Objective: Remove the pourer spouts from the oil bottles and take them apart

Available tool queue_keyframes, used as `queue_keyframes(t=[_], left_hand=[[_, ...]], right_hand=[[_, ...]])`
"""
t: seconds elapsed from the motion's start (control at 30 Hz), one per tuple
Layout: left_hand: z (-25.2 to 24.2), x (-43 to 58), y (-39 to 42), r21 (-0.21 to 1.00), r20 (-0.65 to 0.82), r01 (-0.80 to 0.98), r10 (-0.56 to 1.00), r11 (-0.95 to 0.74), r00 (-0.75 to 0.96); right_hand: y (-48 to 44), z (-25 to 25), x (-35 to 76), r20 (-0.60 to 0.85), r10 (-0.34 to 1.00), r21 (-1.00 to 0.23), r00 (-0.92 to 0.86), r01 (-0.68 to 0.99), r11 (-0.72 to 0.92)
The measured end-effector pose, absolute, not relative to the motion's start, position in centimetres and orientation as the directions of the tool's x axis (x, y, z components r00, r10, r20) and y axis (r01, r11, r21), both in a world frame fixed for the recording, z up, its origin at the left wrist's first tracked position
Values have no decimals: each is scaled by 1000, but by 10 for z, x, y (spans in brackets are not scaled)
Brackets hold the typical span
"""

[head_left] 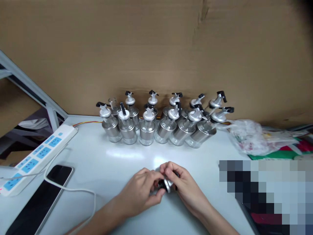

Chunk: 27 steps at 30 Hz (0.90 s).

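Observation:
Both of my hands meet low over the white table (127, 156) near its front edge. My left hand (143, 187) and my right hand (182, 186) are closed together on a small silver and black pourer cap (165, 185), mostly hidden by the fingers. Behind them, against the cardboard wall, stand several glass bottles with steel sleeves and silver pourer caps (146, 129), in two rows. One bottle at the back left (112, 103) has no cap.
A white power strip with blue sockets (36, 155) lies at the left edge, its cable looping past a black phone (46, 195). A crumpled clear plastic bag (249, 137) lies at the right. A brown cardboard wall (156, 49) closes the back.

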<state>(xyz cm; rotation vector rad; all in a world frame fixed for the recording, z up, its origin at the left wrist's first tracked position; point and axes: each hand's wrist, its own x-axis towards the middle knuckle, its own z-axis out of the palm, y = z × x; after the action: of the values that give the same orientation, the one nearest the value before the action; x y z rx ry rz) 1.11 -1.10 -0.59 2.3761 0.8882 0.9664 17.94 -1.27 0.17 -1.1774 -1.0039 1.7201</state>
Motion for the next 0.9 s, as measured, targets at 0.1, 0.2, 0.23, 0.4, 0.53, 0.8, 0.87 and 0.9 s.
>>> queue_keyframes(t=[0.1, 0.2, 0.23, 0.4, 0.53, 0.8, 0.87, 0.9], left_hand=[[-10, 17, -20, 653, 423, 387, 737, -652, 527], [-18, 22, -27, 721, 400, 333, 758, -607, 516], [-20, 23, -28, 743, 399, 314, 767, -591, 502], [-25, 28, -26, 895, 279, 249, 900, -370, 334], [-17, 30, -22, 881, 248, 321, 918, -347, 310], [51, -32, 68, 717, 654, 193, 551, -670, -518], [67, -57, 100, 745, 533, 78, 520, -662, -667], [72, -69, 114, 771, 449, 17, 525, -636, -724]], right_hand=[[-15, 1, 175, -376, 895, -860, -242, -269, -434], [-18, 7, 169, -406, 886, -761, -223, -454, -463], [-19, 10, 168, -412, 885, -731, -217, -501, -463], [-22, 13, 163, -349, 918, -751, -188, -530, -394], [-23, 6, 159, -266, 960, -884, -86, -376, -279], [-27, 12, 164, -299, 954, -887, 29, -376, -266], [-29, 13, 165, -276, 960, -890, 44, -389, -238], [-30, 13, 166, -263, 964, -884, 40, -410, -224]])
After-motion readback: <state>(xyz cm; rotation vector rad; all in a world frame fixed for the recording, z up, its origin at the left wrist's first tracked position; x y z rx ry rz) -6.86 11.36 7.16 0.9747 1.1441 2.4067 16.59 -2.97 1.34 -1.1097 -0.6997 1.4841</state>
